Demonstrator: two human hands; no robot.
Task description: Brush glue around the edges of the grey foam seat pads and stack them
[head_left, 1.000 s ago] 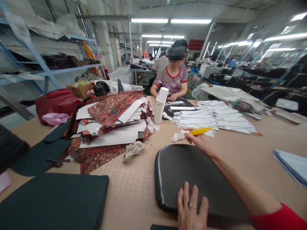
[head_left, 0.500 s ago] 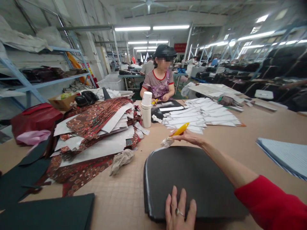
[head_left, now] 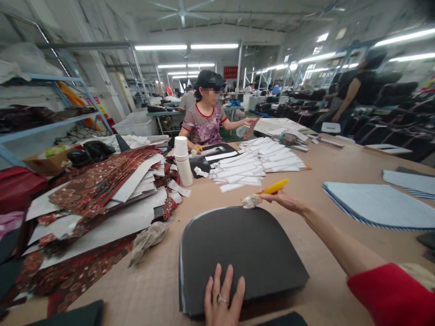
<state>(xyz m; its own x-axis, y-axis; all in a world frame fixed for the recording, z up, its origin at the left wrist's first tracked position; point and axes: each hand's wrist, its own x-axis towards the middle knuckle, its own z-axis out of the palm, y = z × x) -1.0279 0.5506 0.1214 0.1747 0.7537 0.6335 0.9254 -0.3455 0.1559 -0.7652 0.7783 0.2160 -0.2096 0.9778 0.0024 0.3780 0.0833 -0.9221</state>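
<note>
Gripping yellow brush (head_left: 274, 186) at far edge of dark panel (head_left: 238, 244), right hand (head_left: 283, 199) could smear the panel's top if it slips under flat, ungrasping left hand (head_left: 224, 296).

Stacked patterned pieces (head_left: 98, 183) and long tube lights (head_left: 214, 46) show a workshop.

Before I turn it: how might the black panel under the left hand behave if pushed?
Probably fairly stiff: the black panel lies flat, its curved edge unbuckled. It might resist sliding while the left hand rests on it. The pale streak along one side could be tacky.
</note>
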